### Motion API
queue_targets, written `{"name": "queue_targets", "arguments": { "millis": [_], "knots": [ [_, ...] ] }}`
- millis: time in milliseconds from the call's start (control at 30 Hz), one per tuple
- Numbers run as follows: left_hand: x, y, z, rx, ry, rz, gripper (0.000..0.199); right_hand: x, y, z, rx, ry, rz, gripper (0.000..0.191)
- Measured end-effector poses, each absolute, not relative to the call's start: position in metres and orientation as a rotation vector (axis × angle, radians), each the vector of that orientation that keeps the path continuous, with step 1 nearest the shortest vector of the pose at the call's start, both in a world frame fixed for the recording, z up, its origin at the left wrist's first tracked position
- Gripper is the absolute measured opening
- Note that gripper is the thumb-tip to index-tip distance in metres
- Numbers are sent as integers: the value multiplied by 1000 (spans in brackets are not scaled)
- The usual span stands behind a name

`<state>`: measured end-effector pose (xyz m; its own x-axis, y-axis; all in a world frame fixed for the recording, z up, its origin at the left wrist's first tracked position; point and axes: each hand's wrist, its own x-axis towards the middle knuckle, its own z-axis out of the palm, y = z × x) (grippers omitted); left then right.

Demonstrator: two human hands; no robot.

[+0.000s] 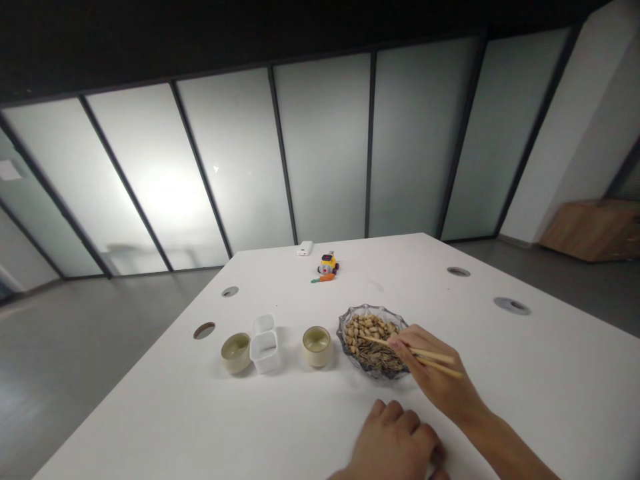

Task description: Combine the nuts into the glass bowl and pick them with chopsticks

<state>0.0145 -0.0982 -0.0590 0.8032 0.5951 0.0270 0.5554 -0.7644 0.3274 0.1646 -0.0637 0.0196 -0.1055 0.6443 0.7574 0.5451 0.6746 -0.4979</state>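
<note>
Chopsticks (417, 352) gripped in right hand (440, 380), tips over seeds in glass bowl (350, 319), left hand (397, 443) flat, empty on table (525, 387)

No legible text, label, brand, number or sign appears anywhere in the view. The small white device (305, 249) at the far edge of the surface (525, 373) shows no readable marking. The yellow toy (327, 264) just near of it carries coloured patches, too small to resolve as letters. The paper sheet (9, 170) stuck to the glass partition at far left is blurred, its content unreadable. The two cups (236, 351) (317, 346), the white containers (265, 350), the glass bowl (373, 340) and the chopsticks (425, 355) bear no visible print.
</note>
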Motion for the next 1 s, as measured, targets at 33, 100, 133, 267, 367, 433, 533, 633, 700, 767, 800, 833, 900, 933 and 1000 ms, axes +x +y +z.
{"name": "queue_targets", "arguments": {
  "millis": [33, 100, 133, 267, 367, 433, 533, 633, 700, 767, 800, 833, 900, 933, 1000],
  "knots": [
    [15, -98, -59, 2692, 885, 188, 37, 165, -64, 19, -951, -1764, 125, 22],
    [15, -98, -59, 2697, 890, 189, 37, 165, -64, 19, -953, -1747, 144, 20],
    [15, -98, -59, 2698, 891, 187, 37, 165, -64, 19, -958, -1736, 149, 19],
    [15, -99, -56, 2698, 880, 171, 36, 166, -65, 22, -997, -1706, 104, 24],
    [14, -100, -53, 2711, 873, 176, 36, 167, -64, 25, -1039, -1674, -1, 26],
    [14, -100, -52, 2723, 880, 173, 37, 168, -64, 27, -1060, -1640, -74, 26],
    [14, -99, -52, 2732, 888, 168, 37, 170, -66, 29, -1081, -1589, -174, 25],
    [14, -98, -55, 2730, 870, 195, 36, 168, -69, 30, -1043, -1584, -219, 23],
    [15, -98, -57, 2733, 865, 209, 35, 166, -71, 30, -1015, -1589, -199, 23],
    [15, -97, -58, 2736, 872, 209, 35, 165, -71, 29, -1053, -1541, -140, 29],
    [15, -97, -59, 2735, 876, 209, 36, 165, -70, 29, -1096, -1481, -82, 33],
    [15, -97, -59, 2734, 878, 210, 36, 165, -68, 28, -1131, -1396, 7, 37],
    [15, -98, -58, 2735, 877, 209, 37, 167, -62, 27, -1114, -1157, 260, 43],
    [15, -99, -58, 2735, 872, 210, 37, 168, -59, 27, -1054, -1028, 399, 43],
    [14, -100, -56, 2736, 868, 219, 37, 170, -52, 27, -896, -808, 621, 40]
  ]
}}
